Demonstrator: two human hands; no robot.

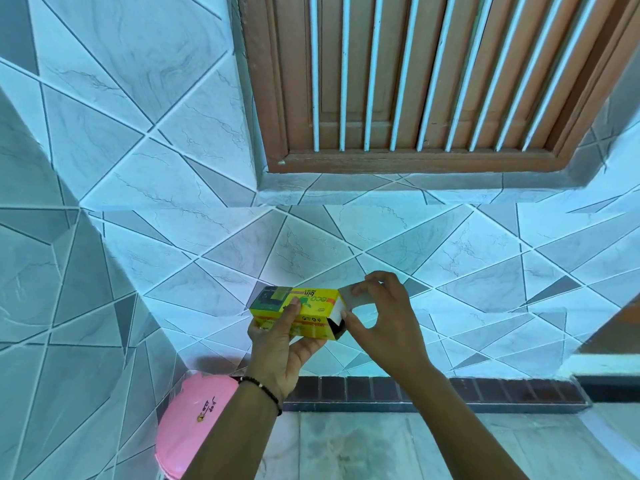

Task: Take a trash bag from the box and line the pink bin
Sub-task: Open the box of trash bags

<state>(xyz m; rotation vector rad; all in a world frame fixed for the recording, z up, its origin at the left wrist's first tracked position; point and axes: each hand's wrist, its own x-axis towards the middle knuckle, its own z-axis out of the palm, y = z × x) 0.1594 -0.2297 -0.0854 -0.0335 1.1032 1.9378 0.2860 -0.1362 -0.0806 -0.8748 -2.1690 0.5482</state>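
"eco bin" on yellow box [304, 311]

The wall [433, 258] is clad in pale tiles [145, 109] cut by diagonal grout lines, some pieces grey, others near white with faint veining. At one o'clock a brown wooden window frame [408, 164] holds white vertical bars [370, 74] over brown panels. A tiled sill [398, 188] runs beneath it. At five o'clock a dark brick skirting [485, 391] meets the pale marbled floor [415, 445] (the light throughout reads cool and bluish).
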